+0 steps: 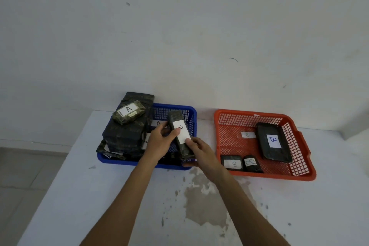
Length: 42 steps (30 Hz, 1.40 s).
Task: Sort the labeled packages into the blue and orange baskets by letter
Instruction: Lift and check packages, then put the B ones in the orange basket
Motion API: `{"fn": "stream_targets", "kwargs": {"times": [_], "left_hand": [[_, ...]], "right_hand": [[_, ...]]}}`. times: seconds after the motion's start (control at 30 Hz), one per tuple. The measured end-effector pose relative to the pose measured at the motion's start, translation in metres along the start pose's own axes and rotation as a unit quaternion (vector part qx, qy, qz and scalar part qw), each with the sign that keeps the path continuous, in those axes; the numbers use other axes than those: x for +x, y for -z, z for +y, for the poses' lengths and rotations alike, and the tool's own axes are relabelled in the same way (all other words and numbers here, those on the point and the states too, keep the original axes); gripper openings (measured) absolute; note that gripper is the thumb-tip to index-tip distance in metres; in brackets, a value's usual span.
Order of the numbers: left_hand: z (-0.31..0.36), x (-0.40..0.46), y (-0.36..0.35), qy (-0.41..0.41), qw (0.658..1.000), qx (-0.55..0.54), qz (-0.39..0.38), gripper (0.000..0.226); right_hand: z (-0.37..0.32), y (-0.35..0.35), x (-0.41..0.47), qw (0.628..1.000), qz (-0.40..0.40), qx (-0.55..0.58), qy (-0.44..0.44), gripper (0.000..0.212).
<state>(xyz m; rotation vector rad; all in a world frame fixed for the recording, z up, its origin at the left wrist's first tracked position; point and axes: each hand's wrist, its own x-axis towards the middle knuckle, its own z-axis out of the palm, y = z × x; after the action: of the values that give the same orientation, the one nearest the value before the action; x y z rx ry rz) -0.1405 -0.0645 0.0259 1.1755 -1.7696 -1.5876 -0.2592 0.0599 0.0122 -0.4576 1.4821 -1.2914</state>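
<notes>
Counter (99, 195): white, stained, lying nearest. Left hand (159, 142) and right hand (201, 152): both gripping a long dark package (180, 130), white label reading B, over the blue basket (175, 109), thumbs pressing on the label. Blue basket: sitting at 10 o'clock, carrying stacked A packages (128, 115). Orange basket (305, 173): sitting at 2 o'clock, holding three B packages (273, 142).

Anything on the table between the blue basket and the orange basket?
No. In the head view the strip of white table between the blue basket and the orange basket is bare; the right hand reaches just over its near edge.
</notes>
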Motion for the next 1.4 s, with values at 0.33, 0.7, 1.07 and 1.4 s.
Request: {"fn": "stream_targets", "kwargs": {"times": [0.33,0.7,1.07,1.4], "left_hand": [[-0.034,0.002,-0.034,0.013,0.992,0.108,-0.063,0.047],[-0.047,-0.001,-0.001,-0.001,0.988,0.154,-0.015,0.026],[-0.052,-0.032,0.045,-0.086,0.983,0.152,0.056,0.026],[-0.046,-0.063,0.075,-0.260,0.854,0.326,0.310,0.037]], "right_hand": [[0.006,0.102,0.002,0.916,0.356,-0.164,0.086,0.041],[0.025,0.132,0.057,0.890,0.309,-0.327,-0.071,0.045],[0.004,0.007,0.043,0.840,0.055,-0.452,0.295,0.034],[0.028,-0.039,0.088,0.674,-0.113,-0.725,0.084,0.059]]}}
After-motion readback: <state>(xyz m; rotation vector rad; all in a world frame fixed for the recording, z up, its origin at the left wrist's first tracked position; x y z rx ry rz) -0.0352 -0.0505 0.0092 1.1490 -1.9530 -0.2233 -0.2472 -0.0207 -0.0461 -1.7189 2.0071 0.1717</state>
